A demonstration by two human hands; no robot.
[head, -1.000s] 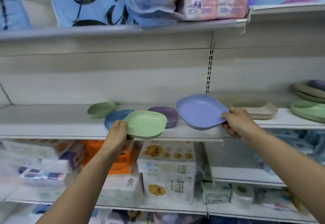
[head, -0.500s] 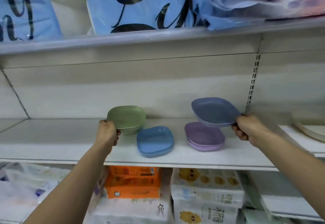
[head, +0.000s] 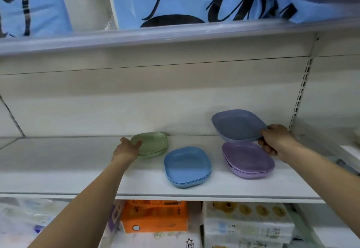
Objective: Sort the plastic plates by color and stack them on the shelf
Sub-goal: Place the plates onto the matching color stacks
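Observation:
On the white shelf (head: 78, 170) lie three stacks of square plastic plates. The green stack (head: 153, 145) sits at the back left, and my left hand (head: 127, 147) is at its left edge with thumb and fingers spread, holding nothing. A blue stack (head: 188, 167) lies in the middle. The purple stack (head: 248, 162) is on the right. My right hand (head: 275, 139) pinches the right rim of a bluish-purple plate (head: 237, 125), held tilted in the air just above the purple stack.
The shelf above (head: 175, 35) carries large blue printed packages (head: 194, 0). Below the plate shelf sit tissue packs, an orange box (head: 155, 216) and white packs (head: 247, 226). A slotted upright (head: 302, 96) divides the back wall at the right.
The green plate that my left hand held now lies on the green stack, and the hand has let go. My right hand has kept the bluish-purple plate over the purple stack. The view moved closer.

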